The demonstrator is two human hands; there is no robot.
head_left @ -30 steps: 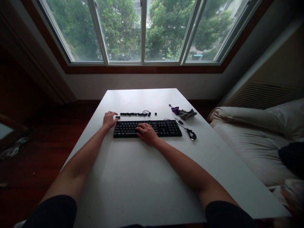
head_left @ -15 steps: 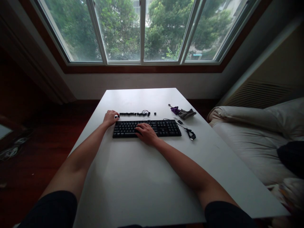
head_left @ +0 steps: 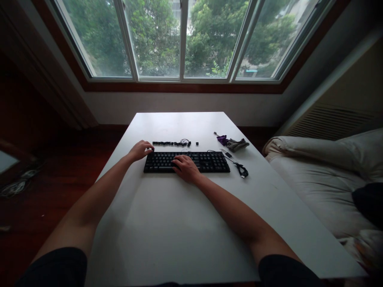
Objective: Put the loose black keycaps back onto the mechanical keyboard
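Observation:
A black keyboard (head_left: pixel 209 162) lies across the white table. At its far left corner, my left hand (head_left: pixel 140 150) is closed in a pinch on a small black keycap (head_left: pixel 153 150), mostly covered by the fingertips. Resting on the middle of the keyboard is my right hand (head_left: pixel 186 168), its fingers apart and lying over the keys, with nothing seen in them. Behind the keyboard runs a row of loose black keycaps (head_left: pixel 163 143), with a single keycap (head_left: pixel 197 143) apart to the right.
Right of the keyboard lie a coiled black cable (head_left: pixel 241 170) and a small dark tool (head_left: pixel 228 154). Farther back are a grey cloth or glove (head_left: pixel 237 145) and a purple cloth (head_left: pixel 222 139). A pale sofa (head_left: pixel 311 171) stands right of the white table (head_left: pixel 167 227).
My left hand has brought the keycap from beside the row's left end to the keyboard's far left corner. My right hand stays on the keys. The view has shifted slightly.

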